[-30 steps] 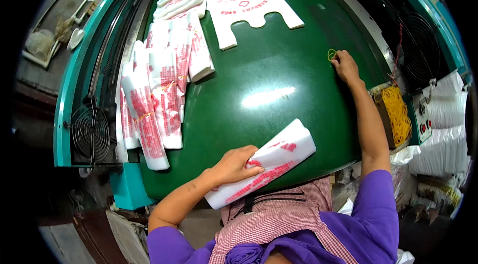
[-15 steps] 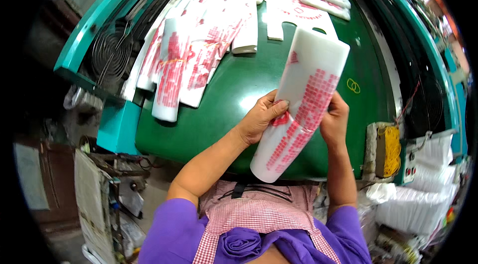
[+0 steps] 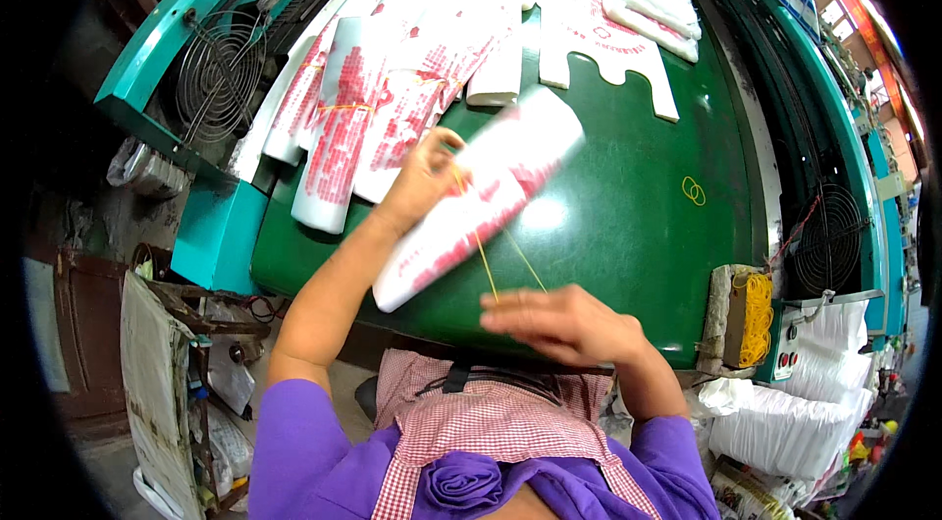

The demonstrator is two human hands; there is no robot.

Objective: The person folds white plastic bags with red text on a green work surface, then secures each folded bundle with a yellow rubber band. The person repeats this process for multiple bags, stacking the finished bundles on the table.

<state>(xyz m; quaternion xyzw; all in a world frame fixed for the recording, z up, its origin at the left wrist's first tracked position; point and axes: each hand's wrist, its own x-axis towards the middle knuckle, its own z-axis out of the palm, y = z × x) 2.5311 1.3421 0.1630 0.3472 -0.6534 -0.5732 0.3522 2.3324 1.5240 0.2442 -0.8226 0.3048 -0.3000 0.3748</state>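
Note:
My left hand [image 3: 424, 177] grips a rolled bundle of white plastic bags with red print [image 3: 481, 196], held tilted above the green table [image 3: 628, 216]. A yellow rubber band [image 3: 496, 260] stretches from the bundle down to my right hand [image 3: 564, 324], which pulls it taut near the table's front edge. The bundle is blurred from motion.
Several banded bag bundles [image 3: 343, 118] lie at the left of the table, with flat white bags [image 3: 599, 34] further back. Two loose rubber bands [image 3: 694, 190] lie on the right. A box of yellow rubber bands [image 3: 754, 319] sits at the right edge, with fans [image 3: 218, 74] at either side.
The bundle has swung from upright between both hands to a tilt in my left hand. My right hand came off it and dropped toward me, stretching a rubber band.

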